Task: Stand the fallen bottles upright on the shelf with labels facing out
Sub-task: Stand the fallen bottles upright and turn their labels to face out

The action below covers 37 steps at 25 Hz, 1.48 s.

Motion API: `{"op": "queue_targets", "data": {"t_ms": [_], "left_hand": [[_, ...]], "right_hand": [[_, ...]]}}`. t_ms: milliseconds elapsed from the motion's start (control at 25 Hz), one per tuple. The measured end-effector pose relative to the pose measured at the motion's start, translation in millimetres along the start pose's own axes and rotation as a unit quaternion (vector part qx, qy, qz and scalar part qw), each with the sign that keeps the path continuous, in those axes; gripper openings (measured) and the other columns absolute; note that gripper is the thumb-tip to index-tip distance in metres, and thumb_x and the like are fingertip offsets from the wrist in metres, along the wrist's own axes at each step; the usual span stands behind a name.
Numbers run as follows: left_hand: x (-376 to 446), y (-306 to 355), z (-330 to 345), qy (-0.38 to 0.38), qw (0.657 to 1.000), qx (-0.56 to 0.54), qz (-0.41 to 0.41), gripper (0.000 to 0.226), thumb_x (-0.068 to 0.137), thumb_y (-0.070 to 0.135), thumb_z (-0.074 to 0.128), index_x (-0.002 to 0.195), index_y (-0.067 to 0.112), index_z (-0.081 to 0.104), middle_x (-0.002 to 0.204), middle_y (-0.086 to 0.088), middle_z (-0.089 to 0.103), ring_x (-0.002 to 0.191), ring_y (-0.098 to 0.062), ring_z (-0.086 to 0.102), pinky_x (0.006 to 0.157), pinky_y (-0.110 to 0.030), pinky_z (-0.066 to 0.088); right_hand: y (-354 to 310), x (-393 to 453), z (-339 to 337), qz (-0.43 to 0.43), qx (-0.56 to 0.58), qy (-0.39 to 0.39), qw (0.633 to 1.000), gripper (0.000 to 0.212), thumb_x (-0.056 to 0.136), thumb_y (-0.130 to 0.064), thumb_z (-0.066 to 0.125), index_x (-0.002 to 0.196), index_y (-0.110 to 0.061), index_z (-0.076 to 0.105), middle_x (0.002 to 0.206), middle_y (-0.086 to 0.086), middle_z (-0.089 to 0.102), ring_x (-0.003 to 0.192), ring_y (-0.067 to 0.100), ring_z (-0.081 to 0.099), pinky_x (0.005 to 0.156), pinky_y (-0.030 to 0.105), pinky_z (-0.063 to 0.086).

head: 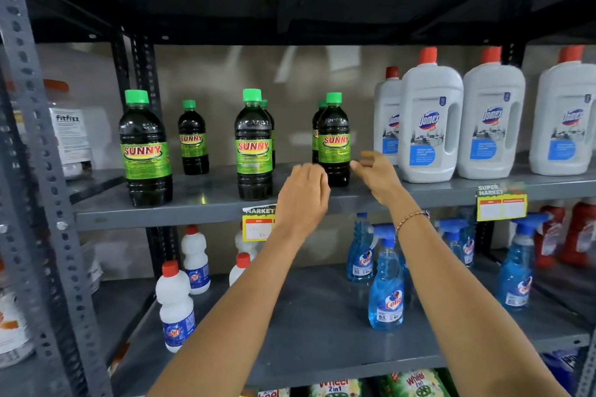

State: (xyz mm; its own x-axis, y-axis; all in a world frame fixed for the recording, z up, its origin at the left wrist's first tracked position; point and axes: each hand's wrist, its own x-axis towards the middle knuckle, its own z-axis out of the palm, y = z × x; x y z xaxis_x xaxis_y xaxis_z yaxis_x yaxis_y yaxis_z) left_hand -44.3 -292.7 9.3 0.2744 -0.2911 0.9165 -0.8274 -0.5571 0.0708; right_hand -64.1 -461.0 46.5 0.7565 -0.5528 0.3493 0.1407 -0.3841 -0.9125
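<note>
SUNNY bottles (334, 138) upright, labels outward

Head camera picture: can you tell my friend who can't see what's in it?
Two bare hands, left hand and right hand, reach toward an upright dark Sunny bottle on a grey shelf, holding nothing. More Sunny bottles stand left; white Domex jugs stand right.

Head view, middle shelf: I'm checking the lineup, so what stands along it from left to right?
Front dark bottle → small dark bottle further back → second front dark bottle → third front dark bottle → white jugs.
</note>
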Motion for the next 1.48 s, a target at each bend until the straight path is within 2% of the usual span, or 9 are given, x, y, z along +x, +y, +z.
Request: {"op": "queue_targets", "data": {"t_ms": [40,120,200,280,400,560,1000,1360,1480], "left_hand": [[12,2,0,-0.036,0.996,-0.054,-0.058,0.025,0.096,0.018,0.045,0.115,0.005,0.055,0.111,-0.012,0.059,0.105,-0.028,0.053,0.09,-0.04,0.046],[32,4,4,-0.107,0.963,-0.143,-0.202,0.058,0.094,0.019,0.053,0.144,0.001,0.028,0.146,-0.016,0.037,0.135,-0.028,0.034,0.111,-0.033,0.028],[52,-4,10,-0.195,0.903,-0.197,-0.328,0.078,0.092,0.025,0.059,0.15,0.001,0.011,0.156,-0.014,0.023,0.142,-0.027,0.025,0.114,-0.033,0.023],[62,-16,17,-0.264,0.863,-0.223,-0.368,0.075,0.088,0.029,0.066,0.146,0.004,0.026,0.149,-0.012,0.037,0.135,-0.027,0.038,0.11,-0.037,0.033],[64,-9,28,-0.246,0.873,-0.23,-0.352,0.037,0.082,0.024,0.073,0.114,0.011,0.061,0.118,-0.01,0.066,0.107,-0.023,0.061,0.096,-0.036,0.047],[62,3,26,-0.192,0.89,-0.215,-0.353,0.034,0.082,0.019,0.073,0.113,0.006,0.065,0.097,-0.004,0.063,0.092,-0.017,0.058,0.081,-0.025,0.043],[45,1,-1,-0.207,0.885,-0.256,-0.329,0.047,0.075,0.026,0.08,0.116,0.011,0.064,0.112,-0.006,0.069,0.105,-0.018,0.063,0.099,-0.035,0.046],[38,11,-5,-0.228,0.877,-0.273,-0.323,0.048,0.078,0.024,0.077,0.122,0.011,0.062,0.119,-0.007,0.067,0.111,-0.018,0.062,0.103,-0.037,0.045],[34,17,-13,-0.177,0.901,-0.244,-0.312,0.049,0.082,0.02,0.073,0.126,0.007,0.058,0.122,-0.007,0.064,0.113,-0.02,0.061,0.102,-0.034,0.044]], "right_hand": [[1,1,-1,-0.001,-0.001,0.002,1.0,0.049,0.091,-0.01,0.06,0.137,-0.001,0.044,0.137,0.017,0.053,0.126,0.027,0.052,0.103,0.035,0.043],[1,3,-2,-0.004,-0.005,-0.007,1.0,0.048,0.091,-0.005,0.059,0.136,0.001,0.046,0.138,0.018,0.054,0.127,0.027,0.051,0.108,0.038,0.042],[0,5,0,-0.005,-0.016,-0.031,0.999,0.052,0.09,-0.005,0.06,0.138,0.002,0.043,0.139,0.018,0.053,0.129,0.027,0.05,0.11,0.04,0.04],[0,7,3,-0.018,-0.03,-0.048,0.998,0.048,0.089,-0.005,0.062,0.134,0.003,0.048,0.133,0.018,0.058,0.124,0.027,0.054,0.107,0.038,0.042],[2,8,4,-0.038,-0.039,-0.041,0.998,0.035,0.087,-0.006,0.064,0.121,0.0,0.061,0.12,0.016,0.067,0.112,0.026,0.062,0.101,0.038,0.048],[2,5,2,-0.052,-0.037,-0.034,0.997,0.034,0.086,-0.006,0.065,0.119,0.0,0.063,0.118,0.017,0.068,0.11,0.026,0.064,0.098,0.035,0.049],[-7,-24,-20,-0.084,-0.044,-0.058,0.994,0.033,0.083,-0.011,0.069,0.115,-0.002,0.066,0.113,0.014,0.071,0.106,0.023,0.066,0.096,0.037,0.052],[-2,-33,-31,-0.094,-0.079,-0.09,0.988,0.034,0.085,-0.014,0.067,0.118,-0.006,0.065,0.116,0.011,0.071,0.108,0.021,0.066,0.1,0.041,0.05],[-9,-47,-33,-0.112,-0.105,-0.023,0.988,0.035,0.089,-0.015,0.063,0.122,-0.004,0.061,0.119,0.011,0.068,0.109,0.021,0.064,0.101,0.036,0.048]]}}
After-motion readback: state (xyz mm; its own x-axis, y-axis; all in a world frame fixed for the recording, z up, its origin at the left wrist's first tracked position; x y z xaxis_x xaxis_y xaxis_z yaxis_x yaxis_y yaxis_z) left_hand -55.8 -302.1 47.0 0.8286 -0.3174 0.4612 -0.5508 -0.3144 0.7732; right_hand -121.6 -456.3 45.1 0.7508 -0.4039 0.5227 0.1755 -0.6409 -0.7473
